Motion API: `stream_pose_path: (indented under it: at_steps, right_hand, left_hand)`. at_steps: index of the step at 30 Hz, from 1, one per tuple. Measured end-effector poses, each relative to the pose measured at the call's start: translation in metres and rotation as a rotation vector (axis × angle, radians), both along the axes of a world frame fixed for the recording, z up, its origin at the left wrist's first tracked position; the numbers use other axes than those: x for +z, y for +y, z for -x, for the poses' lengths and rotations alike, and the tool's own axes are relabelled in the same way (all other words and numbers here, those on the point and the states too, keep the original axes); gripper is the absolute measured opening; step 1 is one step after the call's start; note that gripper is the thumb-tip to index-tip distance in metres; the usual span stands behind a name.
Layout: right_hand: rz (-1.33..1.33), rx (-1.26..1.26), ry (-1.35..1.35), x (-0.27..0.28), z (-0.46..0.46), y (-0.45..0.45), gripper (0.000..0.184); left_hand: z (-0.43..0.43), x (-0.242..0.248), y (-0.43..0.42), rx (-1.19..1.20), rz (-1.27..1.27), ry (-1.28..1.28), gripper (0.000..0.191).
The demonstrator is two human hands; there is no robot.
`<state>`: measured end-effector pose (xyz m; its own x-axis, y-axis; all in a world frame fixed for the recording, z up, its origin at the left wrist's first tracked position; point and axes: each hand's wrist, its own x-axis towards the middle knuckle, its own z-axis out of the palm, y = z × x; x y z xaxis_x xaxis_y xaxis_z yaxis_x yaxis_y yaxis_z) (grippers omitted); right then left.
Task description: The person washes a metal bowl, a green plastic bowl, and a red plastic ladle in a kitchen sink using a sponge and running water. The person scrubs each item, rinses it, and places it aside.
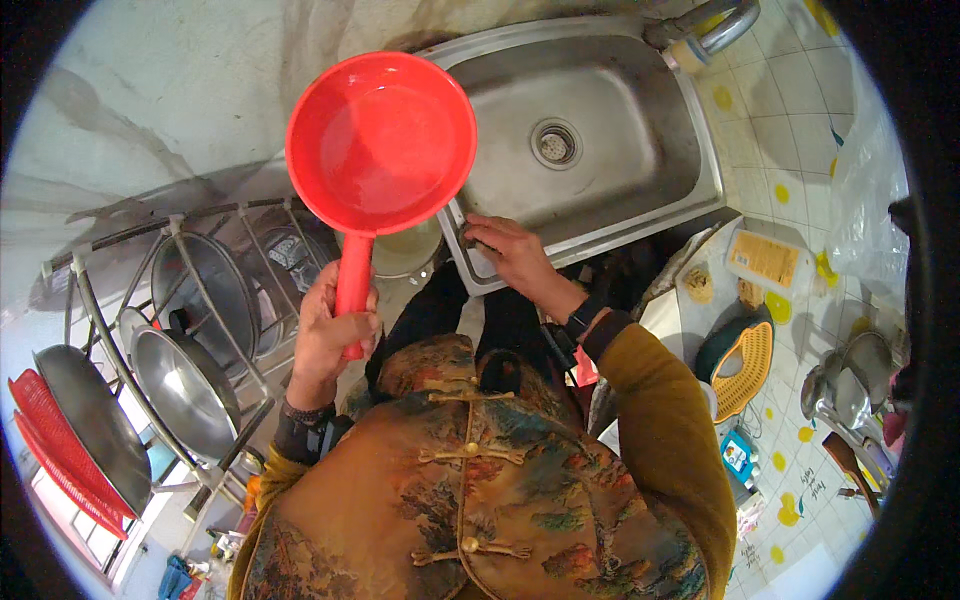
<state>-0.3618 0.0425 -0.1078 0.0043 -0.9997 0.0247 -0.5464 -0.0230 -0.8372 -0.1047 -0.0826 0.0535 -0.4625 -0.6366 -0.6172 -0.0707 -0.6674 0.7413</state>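
Observation:
My left hand grips the handle of a red plastic water dipper, its bowl facing up toward me. The bowl's inside is wet or glossy; whether water stands in it I cannot tell. My right hand rests at the near left corner of a stainless steel sink, its fingers bent over the ledge. Something small and dark shows under those fingertips, too hidden to name. A drain with a strainer lies in the sink's bottom. Below the dipper, partly covered by it, stands a round bucket.
At left, a metal rack holds steel basins, a large lid and red plastic baskets. A faucet pipe is at upper right. On the right are a yellow basket, a plastic container and ladles against tiles.

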Motion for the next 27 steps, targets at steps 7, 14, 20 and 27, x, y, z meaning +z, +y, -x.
stream_pose_path:
  at_steps: [7,14,20,27]
  right_hand:
    - [-0.134,-0.003,0.018,0.011,-0.006,-0.014,0.025]
    - [0.006,-0.058,0.013,0.004,-0.014,-0.049,0.034]
    - [0.082,0.157,0.291,0.01,-0.003,-0.002,0.042]
    - [0.063,0.101,0.345,0.022,-0.019,0.017,0.043]
  left_hand:
    - [-0.008,-0.001,-0.001,-0.007,-0.016,-0.013,0.05]
    - [-0.01,0.002,0.0,0.0,-0.034,0.026,0.049]
    - [-0.011,-0.001,-0.003,-0.067,-0.011,0.034,0.049]
    - [-0.012,-0.003,0.003,-0.063,-0.025,0.08,0.051]
